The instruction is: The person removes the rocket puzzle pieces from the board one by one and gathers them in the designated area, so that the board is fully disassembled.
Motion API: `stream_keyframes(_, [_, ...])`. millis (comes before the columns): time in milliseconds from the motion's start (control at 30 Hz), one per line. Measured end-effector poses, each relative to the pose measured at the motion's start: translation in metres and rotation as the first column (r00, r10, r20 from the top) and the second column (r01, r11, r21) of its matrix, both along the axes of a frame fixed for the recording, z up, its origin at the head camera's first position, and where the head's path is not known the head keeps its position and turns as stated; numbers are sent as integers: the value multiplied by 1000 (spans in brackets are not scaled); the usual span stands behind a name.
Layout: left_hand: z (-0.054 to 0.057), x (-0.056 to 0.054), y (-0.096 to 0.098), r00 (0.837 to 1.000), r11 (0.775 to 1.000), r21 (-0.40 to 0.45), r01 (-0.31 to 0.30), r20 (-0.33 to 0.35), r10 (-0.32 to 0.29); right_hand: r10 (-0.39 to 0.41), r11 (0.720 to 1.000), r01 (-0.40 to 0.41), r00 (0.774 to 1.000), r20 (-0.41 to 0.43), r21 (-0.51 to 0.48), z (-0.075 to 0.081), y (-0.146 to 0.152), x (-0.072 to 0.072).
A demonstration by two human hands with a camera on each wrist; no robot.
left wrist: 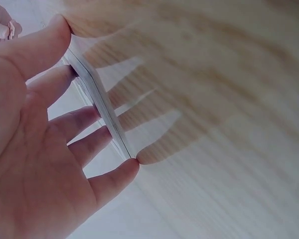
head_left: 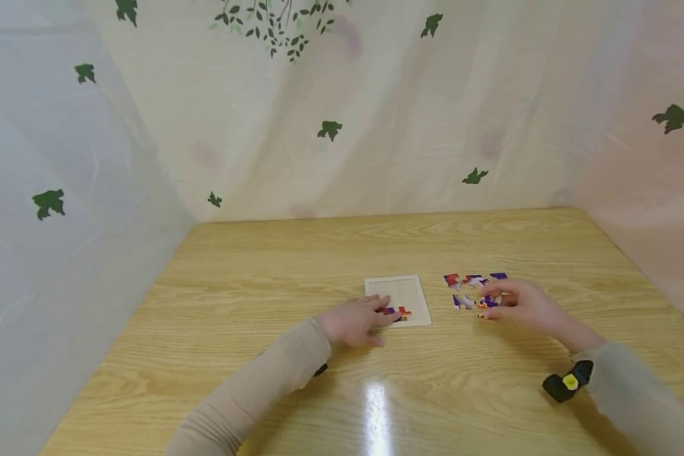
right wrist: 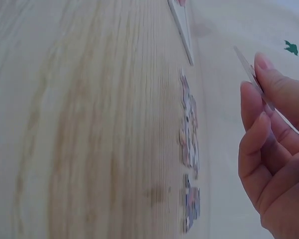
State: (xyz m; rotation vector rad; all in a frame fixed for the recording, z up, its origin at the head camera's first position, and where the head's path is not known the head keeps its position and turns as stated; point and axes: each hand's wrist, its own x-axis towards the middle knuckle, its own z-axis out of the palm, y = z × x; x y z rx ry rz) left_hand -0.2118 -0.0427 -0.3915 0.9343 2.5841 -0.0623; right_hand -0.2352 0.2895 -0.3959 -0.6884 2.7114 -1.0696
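Note:
A pale square puzzle tray lies on the table, with a few joined red and purple puzzle pieces in its near part. My left hand rests on the tray's near left part with fingers spread. In the left wrist view its fingertips touch the tray edge and the thumb reaches the far corner. My right hand is raised over the loose pieces to the right. Between thumb and fingers it pinches a thin puzzle piece, seen edge-on in the right wrist view; its picture is hidden.
Several loose puzzle pieces lie on the wooden table right of the tray, partly behind my right hand. A pale curtain with green leaf shapes hangs along the back and sides of the table.

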Motion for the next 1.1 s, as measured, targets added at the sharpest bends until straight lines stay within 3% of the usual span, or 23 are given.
stream_keyframes(567, [-2,0,-1,1000,1000,15,-2,-7,3,-65,993,68,997,-33,94,0,33,3])
stream_keyframes(1100, [-1,1,-1,1000,1000,3,-11,-7,11,23,984,-18,999,-30,180,-11,50,-2])
